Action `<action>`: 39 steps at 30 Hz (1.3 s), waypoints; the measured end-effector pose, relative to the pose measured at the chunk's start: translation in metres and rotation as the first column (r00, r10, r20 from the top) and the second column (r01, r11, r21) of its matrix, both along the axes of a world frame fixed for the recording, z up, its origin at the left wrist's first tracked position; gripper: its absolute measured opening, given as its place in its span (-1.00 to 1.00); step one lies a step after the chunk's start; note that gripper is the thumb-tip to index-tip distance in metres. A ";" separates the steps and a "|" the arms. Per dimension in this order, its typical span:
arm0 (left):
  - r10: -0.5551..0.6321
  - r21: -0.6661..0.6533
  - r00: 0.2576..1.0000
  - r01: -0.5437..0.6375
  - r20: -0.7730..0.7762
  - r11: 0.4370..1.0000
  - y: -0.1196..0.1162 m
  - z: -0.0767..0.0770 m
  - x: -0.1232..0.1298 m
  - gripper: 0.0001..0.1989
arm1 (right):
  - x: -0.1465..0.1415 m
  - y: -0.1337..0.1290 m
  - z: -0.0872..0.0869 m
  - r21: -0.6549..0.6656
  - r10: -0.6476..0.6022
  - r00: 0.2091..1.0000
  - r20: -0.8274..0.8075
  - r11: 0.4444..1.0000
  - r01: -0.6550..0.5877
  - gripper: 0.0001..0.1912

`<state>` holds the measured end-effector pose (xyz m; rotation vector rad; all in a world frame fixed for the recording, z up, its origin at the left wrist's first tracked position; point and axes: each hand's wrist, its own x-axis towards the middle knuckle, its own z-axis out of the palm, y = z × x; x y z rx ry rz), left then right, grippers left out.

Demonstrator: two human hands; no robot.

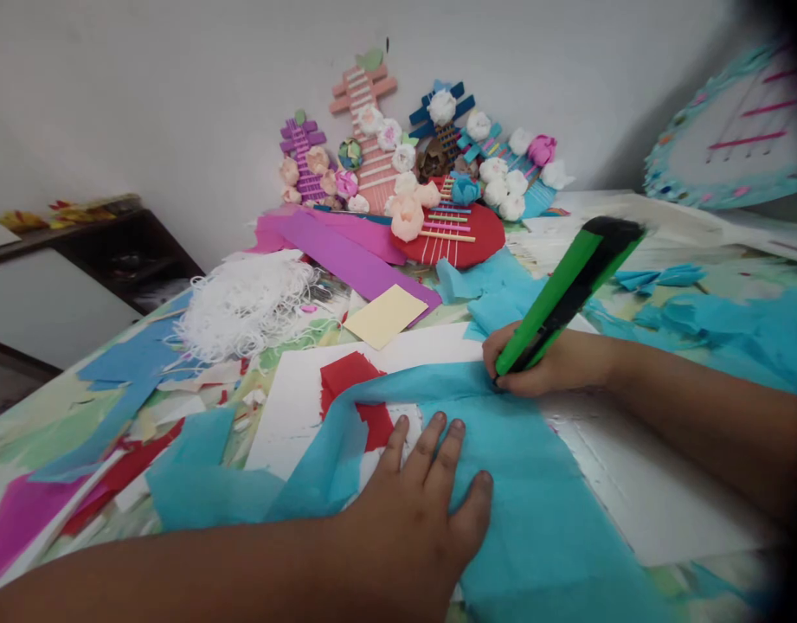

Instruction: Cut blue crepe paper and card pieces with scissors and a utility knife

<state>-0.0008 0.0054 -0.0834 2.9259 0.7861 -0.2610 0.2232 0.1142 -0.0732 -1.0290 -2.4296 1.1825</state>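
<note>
My right hand (pixel 544 359) is closed around a green and black cutter (pixel 567 290), held slanted with its lower end on a blue paper sheet (pixel 528 493). Spread over the same sheet near its left part, my left hand (pixel 417 510) presses down with fingers apart. The blue sheet has a raised fold along its upper left edge. Under it lie white boards (pixel 287 415) and a red paper piece (pixel 350 381). The cutter's tip is hidden by my fingers and the paper.
A pile of white string (pixel 246 303) and paper scraps lie left. Beyond are a purple strip (pixel 359 260), a yellow card (pixel 386 317) and craft pieces with paper flowers (pixel 372 156) against the wall. Crumpled blue paper (pixel 735 324) is at right.
</note>
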 end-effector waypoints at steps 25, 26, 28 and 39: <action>0.007 0.017 0.999 -0.007 0.032 1.000 0.001 -0.007 -0.002 -0.38 | 0.013 -0.006 -0.012 -0.037 -0.234 0.957 -0.169 0.972 0.231 -0.88; 0.004 0.017 0.999 -0.005 0.033 1.000 0.001 -0.008 -0.002 -0.38 | 0.013 -0.006 -0.012 -0.037 -0.239 0.955 -0.175 0.971 0.237 -0.88; -0.013 0.021 0.999 0.012 0.047 1.000 0.001 -0.009 -0.002 -0.38 | 0.012 -0.006 -0.012 -0.034 -0.242 0.954 -0.178 0.970 0.240 -0.89; 0.004 0.026 0.999 -0.005 0.040 1.000 -0.001 -0.008 -0.001 -0.35 | 0.010 -0.006 -0.012 0.041 -0.126 0.983 -0.134 0.990 0.133 -0.91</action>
